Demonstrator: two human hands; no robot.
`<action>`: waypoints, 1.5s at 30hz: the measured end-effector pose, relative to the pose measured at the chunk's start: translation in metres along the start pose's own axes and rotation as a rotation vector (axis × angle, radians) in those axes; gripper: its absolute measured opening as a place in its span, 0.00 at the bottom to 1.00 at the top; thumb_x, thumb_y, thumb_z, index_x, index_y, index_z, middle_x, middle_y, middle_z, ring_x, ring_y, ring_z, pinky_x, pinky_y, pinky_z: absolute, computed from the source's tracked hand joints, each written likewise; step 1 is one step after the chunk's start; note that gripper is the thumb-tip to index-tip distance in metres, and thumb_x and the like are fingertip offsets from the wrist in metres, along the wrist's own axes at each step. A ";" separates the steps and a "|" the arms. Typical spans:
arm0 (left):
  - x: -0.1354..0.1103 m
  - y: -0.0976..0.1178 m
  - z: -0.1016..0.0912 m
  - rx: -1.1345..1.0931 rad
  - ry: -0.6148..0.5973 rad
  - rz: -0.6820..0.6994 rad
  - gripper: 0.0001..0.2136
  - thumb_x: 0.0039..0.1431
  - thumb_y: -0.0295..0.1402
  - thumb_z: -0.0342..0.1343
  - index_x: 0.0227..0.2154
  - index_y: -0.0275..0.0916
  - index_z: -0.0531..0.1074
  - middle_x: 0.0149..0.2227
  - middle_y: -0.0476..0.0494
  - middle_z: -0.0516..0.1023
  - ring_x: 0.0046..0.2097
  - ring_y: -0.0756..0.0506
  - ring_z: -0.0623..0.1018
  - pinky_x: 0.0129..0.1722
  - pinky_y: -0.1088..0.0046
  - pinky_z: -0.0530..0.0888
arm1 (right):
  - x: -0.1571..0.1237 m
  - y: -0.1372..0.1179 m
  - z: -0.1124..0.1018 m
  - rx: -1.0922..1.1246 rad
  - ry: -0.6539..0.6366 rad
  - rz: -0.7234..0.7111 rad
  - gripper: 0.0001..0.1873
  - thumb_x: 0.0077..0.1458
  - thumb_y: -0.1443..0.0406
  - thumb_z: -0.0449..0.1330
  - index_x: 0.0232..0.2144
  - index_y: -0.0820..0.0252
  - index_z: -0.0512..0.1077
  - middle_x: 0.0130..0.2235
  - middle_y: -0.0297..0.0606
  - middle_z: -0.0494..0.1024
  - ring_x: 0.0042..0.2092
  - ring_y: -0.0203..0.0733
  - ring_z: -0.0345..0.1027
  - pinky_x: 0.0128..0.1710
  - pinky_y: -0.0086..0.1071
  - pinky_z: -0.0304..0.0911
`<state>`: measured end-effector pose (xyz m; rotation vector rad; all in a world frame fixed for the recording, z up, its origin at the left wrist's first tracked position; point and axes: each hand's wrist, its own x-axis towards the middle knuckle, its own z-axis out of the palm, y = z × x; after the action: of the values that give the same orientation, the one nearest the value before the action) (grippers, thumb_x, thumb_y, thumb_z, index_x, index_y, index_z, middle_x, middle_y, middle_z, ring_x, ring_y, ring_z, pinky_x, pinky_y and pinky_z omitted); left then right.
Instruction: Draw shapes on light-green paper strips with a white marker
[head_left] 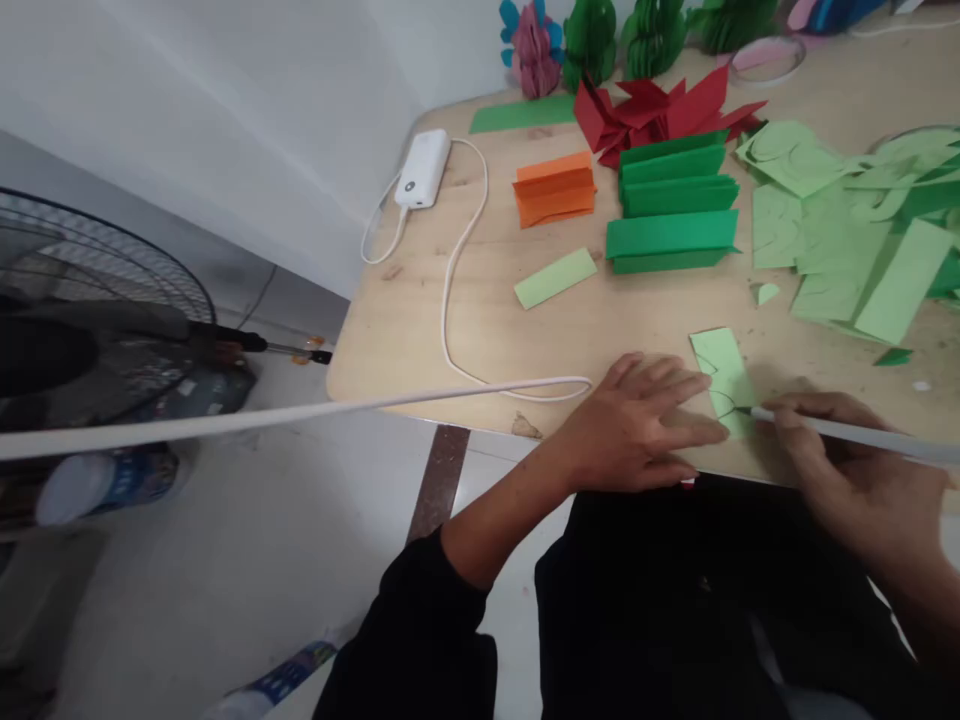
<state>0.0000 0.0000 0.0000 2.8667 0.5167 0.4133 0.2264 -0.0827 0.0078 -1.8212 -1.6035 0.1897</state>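
My left hand (pixel 637 425) lies flat with its fingers spread, and its fingertips press on a small piece of light green paper (pixel 721 375) with curved lines drawn on it. My right hand (pixel 847 470) grips a long white pen (pixel 832 427), whose tip rests on that paper near my left fingertips. The paper lies close to the front edge of a pale wooden table (pixel 480 330). Part of the paper is hidden under my left fingers.
On the table are a white power bank (pixel 422 168) with its cable, folded orange paper (pixel 555 190), folded green stacks (pixel 671 200), red paper (pixel 660 115), light green scraps (pixel 840 230) and green paper ornaments (pixel 589 42). A standing fan (pixel 97 310) is on the floor to the left.
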 end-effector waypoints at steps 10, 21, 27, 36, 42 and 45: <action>0.002 0.001 -0.003 -0.014 -0.046 -0.022 0.22 0.67 0.53 0.52 0.59 0.54 0.73 0.68 0.42 0.66 0.69 0.33 0.61 0.67 0.46 0.58 | -0.001 0.002 0.002 0.007 0.000 0.021 0.14 0.61 0.53 0.58 0.33 0.54 0.76 0.32 0.35 0.82 0.34 0.42 0.76 0.34 0.35 0.67; 0.002 0.002 -0.005 -0.029 -0.051 -0.032 0.22 0.67 0.52 0.52 0.59 0.54 0.73 0.68 0.42 0.66 0.69 0.33 0.61 0.67 0.47 0.57 | 0.000 -0.002 0.002 0.017 -0.016 0.020 0.14 0.61 0.53 0.58 0.33 0.55 0.77 0.34 0.37 0.82 0.36 0.42 0.75 0.37 0.35 0.66; 0.001 0.002 -0.004 -0.016 -0.039 -0.025 0.22 0.68 0.52 0.52 0.60 0.54 0.73 0.68 0.42 0.66 0.70 0.33 0.61 0.66 0.46 0.59 | 0.003 -0.006 -0.002 -0.015 -0.013 0.002 0.16 0.61 0.53 0.56 0.30 0.55 0.76 0.31 0.37 0.80 0.33 0.42 0.73 0.34 0.35 0.64; 0.002 0.002 -0.004 -0.001 -0.048 -0.022 0.22 0.68 0.52 0.52 0.60 0.55 0.72 0.68 0.43 0.66 0.70 0.34 0.61 0.67 0.46 0.58 | 0.001 -0.005 0.000 0.003 -0.020 0.094 0.17 0.58 0.51 0.56 0.30 0.55 0.76 0.30 0.37 0.80 0.32 0.43 0.73 0.34 0.36 0.65; 0.002 0.002 -0.003 -0.004 -0.051 -0.023 0.22 0.67 0.52 0.52 0.60 0.54 0.73 0.68 0.43 0.66 0.70 0.33 0.61 0.67 0.46 0.58 | 0.000 -0.005 -0.001 0.098 0.004 0.248 0.16 0.54 0.50 0.60 0.28 0.54 0.76 0.30 0.36 0.80 0.34 0.44 0.76 0.38 0.37 0.69; 0.002 0.002 -0.003 -0.001 -0.046 -0.020 0.22 0.68 0.52 0.51 0.60 0.54 0.73 0.68 0.42 0.65 0.70 0.34 0.61 0.67 0.46 0.58 | 0.000 -0.006 -0.001 0.158 0.027 0.280 0.14 0.54 0.51 0.61 0.28 0.53 0.76 0.30 0.35 0.80 0.33 0.43 0.76 0.37 0.36 0.70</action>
<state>0.0012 -0.0006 0.0038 2.8602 0.5367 0.3440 0.2221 -0.0835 0.0116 -1.9083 -1.2724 0.4044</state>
